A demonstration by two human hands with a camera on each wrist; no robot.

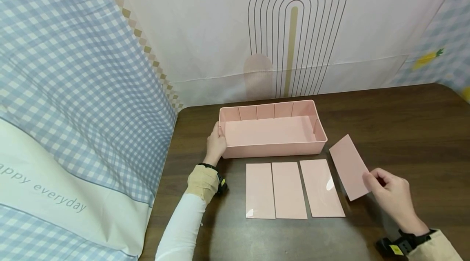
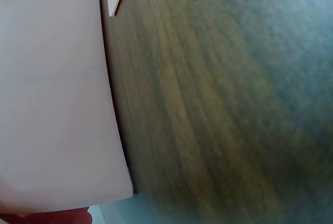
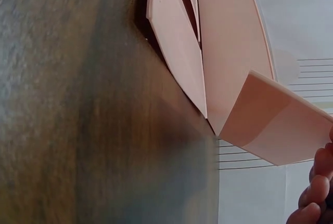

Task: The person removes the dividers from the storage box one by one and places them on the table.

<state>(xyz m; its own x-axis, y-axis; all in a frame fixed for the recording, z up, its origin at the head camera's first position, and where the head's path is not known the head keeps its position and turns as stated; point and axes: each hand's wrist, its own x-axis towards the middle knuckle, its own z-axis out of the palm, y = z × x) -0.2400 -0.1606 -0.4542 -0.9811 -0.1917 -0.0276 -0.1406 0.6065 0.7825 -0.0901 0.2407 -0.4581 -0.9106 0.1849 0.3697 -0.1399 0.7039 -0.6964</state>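
A pink rectangular open-topped box (image 1: pixel 273 150) stands on the table, bare inside, with slots along its inner walls. My left hand (image 1: pixel 216 145) holds its left end, thumb near the front corner; in the left wrist view only some fingers (image 2: pixel 57 216) show past the box's end. On the right, my right hand (image 1: pixel 392 195) pinches a thin pink panel (image 1: pixel 349 167) between thumb and fingers at its lower right edge. That panel is tilted, raised off the table. Three similar panels, left (image 1: pixel 260 191), middle (image 1: pixel 289 191) and right (image 1: pixel 322 189), lie flat in front of the box.
The dark wooden table (image 1: pixel 411 130) reaches back to a white cloth (image 1: pixel 205 28) with an arch pattern. A blue checked cloth (image 1: pixel 92 69) hangs along the left edge. Both wrists wear black straps with devices.
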